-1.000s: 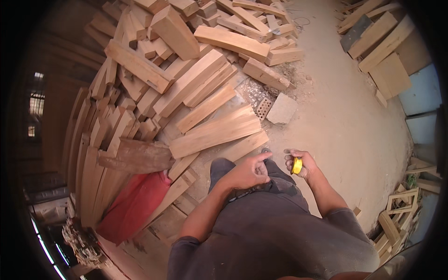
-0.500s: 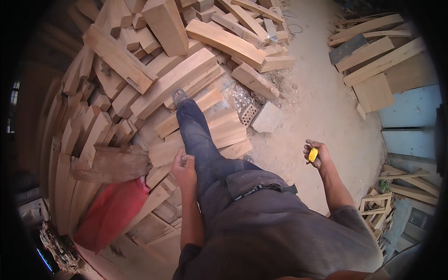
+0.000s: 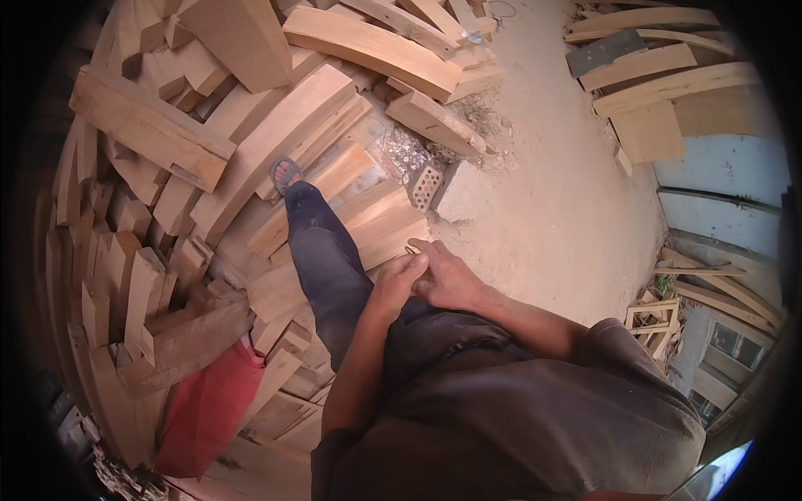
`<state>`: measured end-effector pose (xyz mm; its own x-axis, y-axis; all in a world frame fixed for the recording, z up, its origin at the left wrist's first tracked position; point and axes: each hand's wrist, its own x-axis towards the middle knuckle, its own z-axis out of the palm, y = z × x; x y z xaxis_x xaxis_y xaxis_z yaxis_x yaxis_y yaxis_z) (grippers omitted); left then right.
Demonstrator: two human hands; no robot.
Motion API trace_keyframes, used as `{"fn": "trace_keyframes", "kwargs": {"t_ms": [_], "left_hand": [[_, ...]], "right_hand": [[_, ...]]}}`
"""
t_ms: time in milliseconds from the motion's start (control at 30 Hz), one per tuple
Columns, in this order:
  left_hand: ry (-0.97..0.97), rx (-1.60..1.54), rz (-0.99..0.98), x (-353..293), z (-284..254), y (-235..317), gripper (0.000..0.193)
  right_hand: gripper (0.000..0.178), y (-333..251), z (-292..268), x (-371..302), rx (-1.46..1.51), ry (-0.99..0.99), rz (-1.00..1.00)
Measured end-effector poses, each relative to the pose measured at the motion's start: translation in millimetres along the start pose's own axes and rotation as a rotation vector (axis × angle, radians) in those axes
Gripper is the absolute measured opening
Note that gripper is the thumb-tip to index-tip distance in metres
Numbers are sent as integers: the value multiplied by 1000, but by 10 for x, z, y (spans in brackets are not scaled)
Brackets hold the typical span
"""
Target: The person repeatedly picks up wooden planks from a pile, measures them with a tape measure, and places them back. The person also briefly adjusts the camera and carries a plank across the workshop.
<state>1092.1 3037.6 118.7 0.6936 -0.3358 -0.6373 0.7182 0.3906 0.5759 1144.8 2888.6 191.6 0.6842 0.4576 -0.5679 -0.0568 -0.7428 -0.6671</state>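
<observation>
In front of my waist my left hand point(image 3: 396, 285) and my right hand point(image 3: 451, 277) meet, fingers curled and touching. A small thin curved edge point(image 3: 411, 249) shows at the fingertips; the rest of what they hold is hidden. The small yellow and black thing seen earlier in the right hand, which looks like a tape measure, is covered by the fingers now. Under the hands lie pale wooden beams point(image 3: 380, 236) side by side. My left foot, in a grey sandal point(image 3: 285, 174), rests on the timber.
A big heap of cut timber point(image 3: 146, 125) fills the left and far side. A red cloth or sack point(image 3: 209, 409) lies at the near left. Beyond the beams are a holed brick point(image 3: 426, 187) and a pale block point(image 3: 468, 194). More boards point(image 3: 652, 67) lean at the right.
My two hands, apart before, have come together at my waist. The right hand moved left and the yellow thing went out of sight. The view has shifted, with my body leaning forward.
</observation>
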Motion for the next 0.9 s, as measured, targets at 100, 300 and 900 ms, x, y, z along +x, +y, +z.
{"fn": "trace_keyframes", "kwargs": {"t_ms": [100,300,900], "left_hand": [[-8,-356,-62,-40,141,-151,52],[64,-439,-143,-238,531,-372,49],[1218,1033,916,-789,-380,287,22]], "right_hand": [[76,0,99,-78,-51,3,61],[79,284,16,-521,97,16,69],[72,-124,-1212,919,-92,235,-302]]}}
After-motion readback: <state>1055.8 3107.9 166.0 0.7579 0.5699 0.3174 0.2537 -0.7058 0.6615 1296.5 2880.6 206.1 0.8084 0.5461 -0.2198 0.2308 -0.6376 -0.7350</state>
